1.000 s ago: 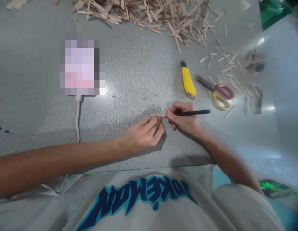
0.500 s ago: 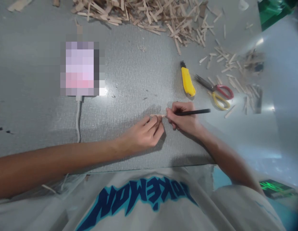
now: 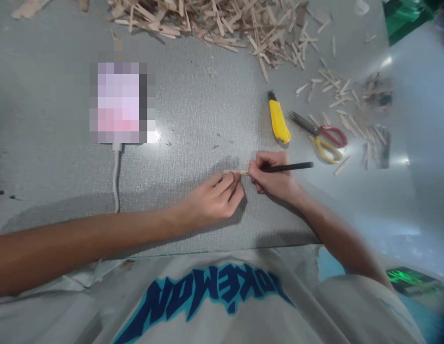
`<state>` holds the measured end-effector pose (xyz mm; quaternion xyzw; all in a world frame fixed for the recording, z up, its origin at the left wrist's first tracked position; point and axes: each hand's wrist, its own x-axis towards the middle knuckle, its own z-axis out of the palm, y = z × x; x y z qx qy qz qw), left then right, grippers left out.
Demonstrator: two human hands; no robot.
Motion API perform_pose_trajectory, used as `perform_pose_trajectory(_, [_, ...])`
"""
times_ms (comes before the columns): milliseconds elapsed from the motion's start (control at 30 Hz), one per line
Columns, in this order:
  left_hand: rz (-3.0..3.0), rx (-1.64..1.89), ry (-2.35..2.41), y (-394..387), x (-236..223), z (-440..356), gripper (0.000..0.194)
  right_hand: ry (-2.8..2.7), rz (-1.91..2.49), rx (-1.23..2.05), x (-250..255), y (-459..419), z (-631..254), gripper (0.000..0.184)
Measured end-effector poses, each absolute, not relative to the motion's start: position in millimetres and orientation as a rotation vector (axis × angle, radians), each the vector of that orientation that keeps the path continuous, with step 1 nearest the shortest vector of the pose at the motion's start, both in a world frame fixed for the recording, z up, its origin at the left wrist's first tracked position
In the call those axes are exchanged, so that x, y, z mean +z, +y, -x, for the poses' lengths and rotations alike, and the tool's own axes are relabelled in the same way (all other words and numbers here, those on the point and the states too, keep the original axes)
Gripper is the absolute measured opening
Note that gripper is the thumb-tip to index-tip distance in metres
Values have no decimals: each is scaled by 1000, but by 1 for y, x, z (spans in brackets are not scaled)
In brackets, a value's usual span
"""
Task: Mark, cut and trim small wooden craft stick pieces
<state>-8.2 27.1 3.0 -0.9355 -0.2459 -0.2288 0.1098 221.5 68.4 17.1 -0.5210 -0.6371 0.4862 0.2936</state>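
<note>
My left hand [image 3: 220, 198] is closed, its fingertips pinching a short, thin wooden stick [image 3: 229, 171] close to the table. In my right hand [image 3: 272, 177] is a slim black pen [image 3: 291, 166], held in a writing grip with its back end pointing right. The pen's tip is hidden by my right fingers, which meet the stick's right end, so I cannot tell if the tip touches the wood. Beyond my right hand lies a yellow box cutter [image 3: 279, 120]. Scissors [image 3: 318, 133] with one red and one yellow handle rest to its right.
A heap of wooden stick pieces [image 3: 207, 21] covers the far side, with more loose sticks [image 3: 333, 88] scattered at the right. At left, a blurred-out device [image 3: 118, 100] trails a white cable [image 3: 116, 177]. The table's near edge [image 3: 215, 251] runs along my shirt.
Hardly anything differs. Both hands keep their hold on the stick and the pen in almost the same place; the view has shifted very slightly.
</note>
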Motion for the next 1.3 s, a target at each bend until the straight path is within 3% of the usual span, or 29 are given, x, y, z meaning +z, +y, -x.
perform_pose_trajectory(1300, [2578,-637,-647,30,6,5,15,-1546,1427,1365,21,70,-215,55])
